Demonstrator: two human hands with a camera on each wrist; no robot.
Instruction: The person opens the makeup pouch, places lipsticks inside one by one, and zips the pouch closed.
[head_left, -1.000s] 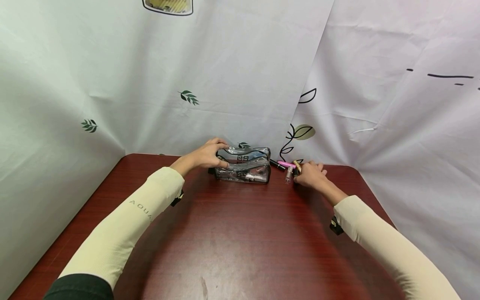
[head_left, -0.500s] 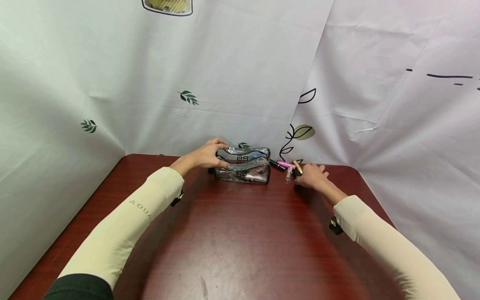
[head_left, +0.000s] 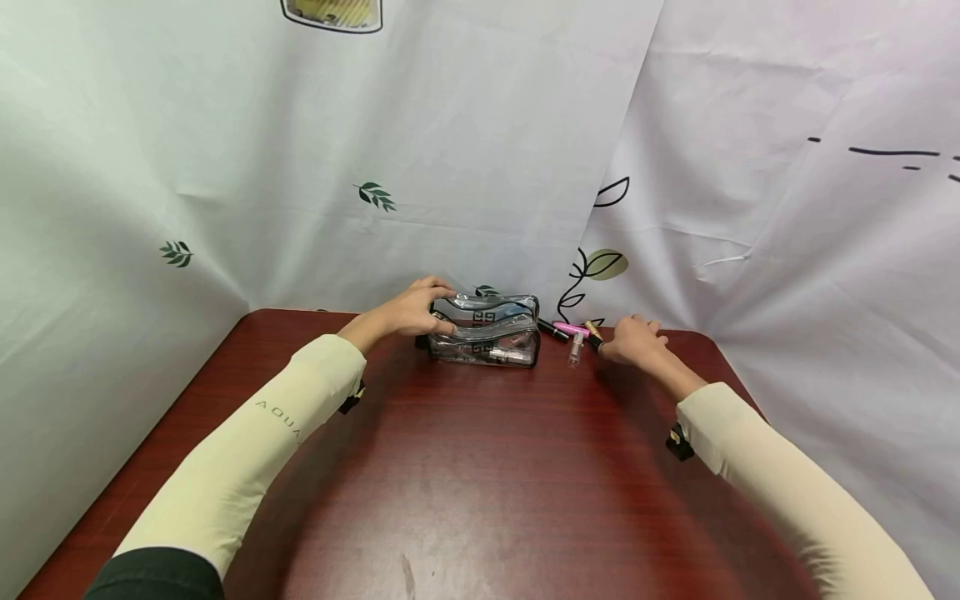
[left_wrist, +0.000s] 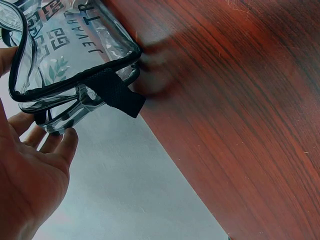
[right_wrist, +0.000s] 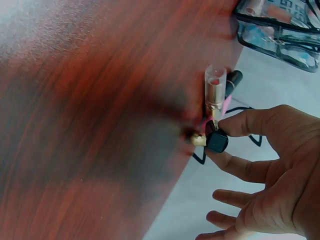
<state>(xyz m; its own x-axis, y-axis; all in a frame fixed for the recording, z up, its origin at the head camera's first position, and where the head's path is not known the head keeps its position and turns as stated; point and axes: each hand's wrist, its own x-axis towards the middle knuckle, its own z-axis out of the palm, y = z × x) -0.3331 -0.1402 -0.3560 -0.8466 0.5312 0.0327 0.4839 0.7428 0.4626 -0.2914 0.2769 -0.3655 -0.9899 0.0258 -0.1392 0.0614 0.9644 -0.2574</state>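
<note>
My left hand [head_left: 412, 310] holds the open mouth of a clear cosmetic pouch [head_left: 487, 335] with black trim, thumb in front and fingers behind. Several cosmetics show through the pouch wall. In the left wrist view, the pouch's black strap [left_wrist: 117, 92] hangs off its end. My right hand [head_left: 636, 342] pinches a black lipstick tube [right_wrist: 217, 141] between thumb and index finger, the other fingers spread. Beside it lie a gold tube [head_left: 593, 330], a clear-capped lipstick [right_wrist: 215, 90], a pink tube [head_left: 572, 329] and a black tube [head_left: 553, 331].
The reddish-brown table [head_left: 480, 467] stretches in front of both arms. A white cloth backdrop [head_left: 465, 167] with printed leaves rises right behind the pouch and the cosmetics. The loose tubes lie between the pouch and my right hand, near the table's back edge.
My right hand has shifted slightly right and back, away from the loose tubes. The gold tube's position beside it has changed slightly. My left hand and the pouch have stayed put.
</note>
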